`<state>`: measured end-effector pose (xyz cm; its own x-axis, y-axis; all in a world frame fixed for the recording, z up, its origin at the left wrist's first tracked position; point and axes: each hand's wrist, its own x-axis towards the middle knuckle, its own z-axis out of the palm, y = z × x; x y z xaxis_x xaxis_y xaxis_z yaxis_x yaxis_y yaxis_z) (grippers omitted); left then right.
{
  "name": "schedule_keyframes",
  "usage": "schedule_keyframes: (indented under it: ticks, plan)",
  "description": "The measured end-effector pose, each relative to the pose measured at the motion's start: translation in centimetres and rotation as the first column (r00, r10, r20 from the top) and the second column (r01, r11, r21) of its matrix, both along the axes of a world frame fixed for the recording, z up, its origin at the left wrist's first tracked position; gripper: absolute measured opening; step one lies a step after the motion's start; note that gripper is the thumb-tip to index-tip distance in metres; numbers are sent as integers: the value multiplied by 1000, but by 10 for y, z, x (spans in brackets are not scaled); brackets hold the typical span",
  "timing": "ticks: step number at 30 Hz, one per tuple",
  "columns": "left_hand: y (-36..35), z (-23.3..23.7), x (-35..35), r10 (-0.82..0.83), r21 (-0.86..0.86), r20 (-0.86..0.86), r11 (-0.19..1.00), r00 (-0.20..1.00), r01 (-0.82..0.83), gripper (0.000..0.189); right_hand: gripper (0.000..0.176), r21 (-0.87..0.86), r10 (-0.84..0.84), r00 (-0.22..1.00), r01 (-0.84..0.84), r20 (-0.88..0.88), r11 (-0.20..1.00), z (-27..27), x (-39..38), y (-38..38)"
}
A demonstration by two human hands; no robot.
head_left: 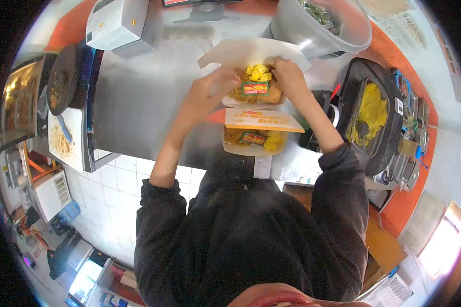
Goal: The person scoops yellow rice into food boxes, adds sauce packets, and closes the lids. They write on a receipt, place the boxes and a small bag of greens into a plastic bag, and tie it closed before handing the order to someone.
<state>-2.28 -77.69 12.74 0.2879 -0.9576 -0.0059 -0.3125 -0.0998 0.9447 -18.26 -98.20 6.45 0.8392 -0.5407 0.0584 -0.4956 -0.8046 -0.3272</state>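
Observation:
A paper food box [246,51] stands with its lid raised on the metal counter. In it lie brown noodles or rice [236,94], yellow scrambled-egg-like pieces [257,71], a golden fried piece [272,93] and a red-and-green sachet [255,89]. My left hand [210,92] is at the box's left side, fingers apart and a little blurred. At the right side, my right hand [290,77] has its fingers curled on the box's edge; the fingertips are partly hidden. Nearer me, a second box [256,151] with a printed lid [261,119] is partly open, showing similar food and a sachet.
A clear tub [312,38] with green packets stands at the back right. On the right is a black cooker [351,84] holding yellow food [372,110]. A white box-shaped device [115,25] sits back left, and a dark stone-like dish [64,82] at far left.

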Motion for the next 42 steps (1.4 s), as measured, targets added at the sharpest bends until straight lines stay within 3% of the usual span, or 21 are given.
schedule_keyframes:
  ticks: [2, 4, 8, 11, 12, 14, 16, 18, 20, 23, 25, 28, 31, 32, 33, 35, 36, 38, 39, 41, 42]
  plan:
    - [11, 1, -2, -71, 24, -12, 997, 997, 72, 28, 20, -64, 15, 998, -18, -57, 998, -2, 2, 1]
    - [22, 5, -17, -138, 127, -80, 981, 987, 147, 29, 26, 204, 73, 986, -102, 148, 974, 32, -8, 14]
    - [36, 6, -44, -289, 301, 48, 917, 956, 262, 31, 33, 686, -209, 975, 202, -74, 700, 86, -59, 42]
    - [50, -7, -69, -245, 344, 88, 917, 965, 201, 32, 32, 462, -397, 912, 311, 100, 830, 54, -107, 85]
    - [57, -27, -80, -190, 279, 328, 955, 925, 97, 38, 34, 372, -386, 910, 309, 152, 875, 34, -118, 106]
    - [68, -56, -102, -127, 192, 550, 981, 825, 23, 46, 40, -151, -313, 926, 347, 211, 926, -11, -128, 147]
    - [78, -78, -123, 270, 32, 667, 921, 694, -389, 68, 42, -200, -334, 897, 398, 290, 896, -37, -122, 168]
    - [84, -106, -127, 287, 54, 647, 907, 706, -419, 78, 45, -248, -342, 866, 445, 365, 861, -42, -121, 176]
    - [84, -112, -129, 340, 25, -193, 939, 920, -342, 74, 46, 627, -662, 713, 412, 230, 662, -35, -122, 181]
    - [89, -132, -111, 291, 86, -59, 955, 955, -285, 67, 44, 601, -537, 801, 299, 263, 741, -26, -142, 156]
    - [85, -78, -92, 262, 266, -66, 935, 963, -236, 64, 44, 658, -509, 853, 321, 111, 682, -18, -152, 125]
    - [89, -74, -51, 143, 441, -157, 895, 977, -60, 61, 45, 928, -484, 873, 225, -57, 296, 8, -150, 88]
    - [79, -88, -40, 22, 441, -235, 893, 972, 86, 57, 43, 965, -365, 930, 140, -51, 220, -12, -152, 72]
    - [78, -91, -41, -4, 457, -237, 882, 971, 115, 52, 43, 965, -361, 931, 140, -52, 221, -17, -151, 80]
    - [82, -101, -49, 1, 457, -237, 883, 972, 111, 52, 40, 877, -350, 937, 161, 9, 454, -20, -150, 94]
    - [92, -122, -76, -107, 214, 561, 977, 821, -18, 45, 36, 625, -227, 973, 150, 45, 766, -53, -152, 102]
    - [91, -125, -89, -109, 218, 560, 976, 821, -20, 45, 36, 629, -226, 973, 149, 43, 763, -65, -150, 116]
    - [92, -131, -112, 289, 5, 391, 949, 874, -316, 52, 41, 194, -385, 863, 338, 327, 921, -77, -146, 158]
    - [86, -120, -106, 288, 2, 391, 950, 874, -314, 52, 51, 232, -334, 913, 281, 233, 931, -66, -149, 152]
    - [87, -100, -91, -82, 79, 955, 997, 287, 22, 67, 56, 53, -101, 984, 94, 144, 994, -42, -153, 136]
    - [89, -98, -87, -90, 86, 953, 996, 290, 26, 67, 62, -115, 136, 990, -133, 22, 984, -31, -156, 130]
